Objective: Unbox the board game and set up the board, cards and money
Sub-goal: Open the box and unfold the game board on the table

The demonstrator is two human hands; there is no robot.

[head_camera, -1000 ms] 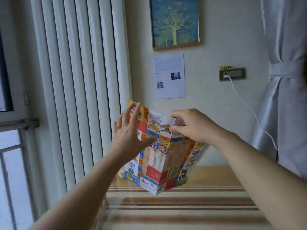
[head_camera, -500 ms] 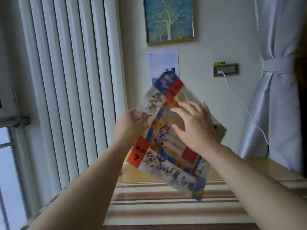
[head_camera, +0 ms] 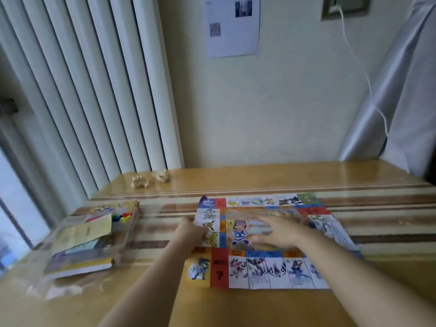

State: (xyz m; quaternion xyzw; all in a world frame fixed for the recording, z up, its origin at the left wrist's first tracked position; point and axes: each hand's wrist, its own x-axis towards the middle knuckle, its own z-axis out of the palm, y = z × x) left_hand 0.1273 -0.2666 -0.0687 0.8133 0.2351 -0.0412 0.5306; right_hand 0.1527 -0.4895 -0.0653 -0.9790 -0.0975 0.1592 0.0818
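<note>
A wooden table [head_camera: 259, 178] against a wall carries the unfolded game board [head_camera: 271, 270], flat, right of centre. The open box [head_camera: 77, 267] sits well left, with bare wood between them. The right hand [head_camera: 280, 232] presses flat mid-board, fingers spread. The left hand [head_camera: 192, 232] curls on the board's left edge.

a bright room corner, as i see it through the head camera
daylight enters by the window [head_camera: 14, 208] on the left, next to white vertical blinds [head_camera: 94, 90]. the cream wall [head_camera: 271, 109] carries a printed sheet [head_camera: 232, 24] and a socket [head_camera: 344, 7] with a white cable [head_camera: 368, 79] hanging down. a pale curtain [head_camera: 401, 102] hangs at right, above the glossy striped wooden surface [head_camera: 259, 178].
</note>
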